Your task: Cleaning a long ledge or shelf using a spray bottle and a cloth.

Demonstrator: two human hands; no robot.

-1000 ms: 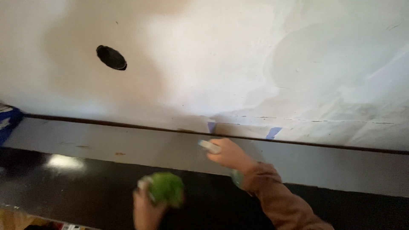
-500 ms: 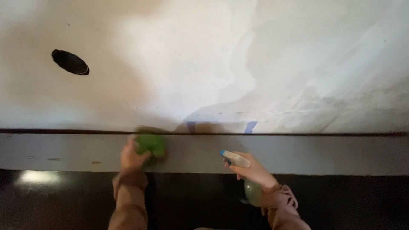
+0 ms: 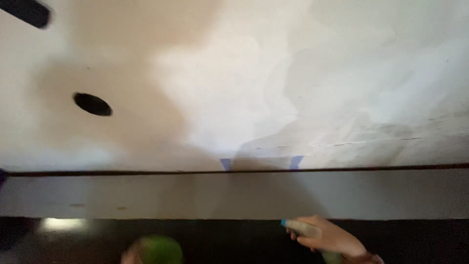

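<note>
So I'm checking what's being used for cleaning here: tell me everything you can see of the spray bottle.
The pale plastic spray bottle sits in the right hand at the bottom edge of the view, in front of the dark glossy floor. Its cream-coloured head ends in a small blue nozzle tip pointing left, towards the grey baseboard. A greenish body shows just below the hand, mostly cut off by the frame. Motion blur hides finer detail.
</note>
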